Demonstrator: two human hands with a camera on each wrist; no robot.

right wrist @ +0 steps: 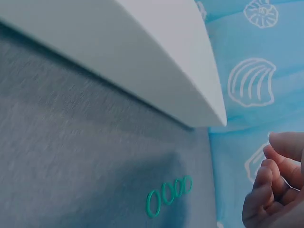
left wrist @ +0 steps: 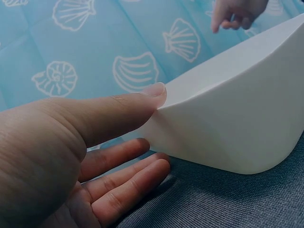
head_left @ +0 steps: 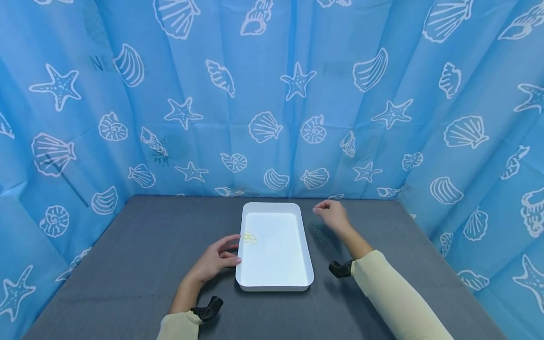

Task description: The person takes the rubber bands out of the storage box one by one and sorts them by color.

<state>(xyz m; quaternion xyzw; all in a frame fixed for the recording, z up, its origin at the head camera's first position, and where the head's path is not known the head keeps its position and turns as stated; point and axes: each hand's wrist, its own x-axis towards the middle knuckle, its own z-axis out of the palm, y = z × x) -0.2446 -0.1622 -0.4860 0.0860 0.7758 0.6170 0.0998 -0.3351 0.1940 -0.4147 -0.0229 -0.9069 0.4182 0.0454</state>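
A white rectangular tray (head_left: 274, 245) lies on the grey cloth, with several thin yellow rings (head_left: 250, 238) inside by its left wall. My left hand (head_left: 215, 259) is at the tray's left side; in the left wrist view its thumb touches the rim and the other fingers are loosely bent below. My right hand (head_left: 333, 216) hovers beyond the tray's back right corner. Its fingers are loosely curled, thumb tip close to the index finger, and nothing shows between them in the right wrist view. Several small green rings (right wrist: 168, 194) lie in a row on the cloth below it.
A grey cloth (head_left: 140, 264) covers the table. Blue curtains (head_left: 272, 94) with white shell and starfish prints stand along its back and both sides. A black wrist device (head_left: 208, 309) sits on the left wrist, another (head_left: 341, 269) on the right.
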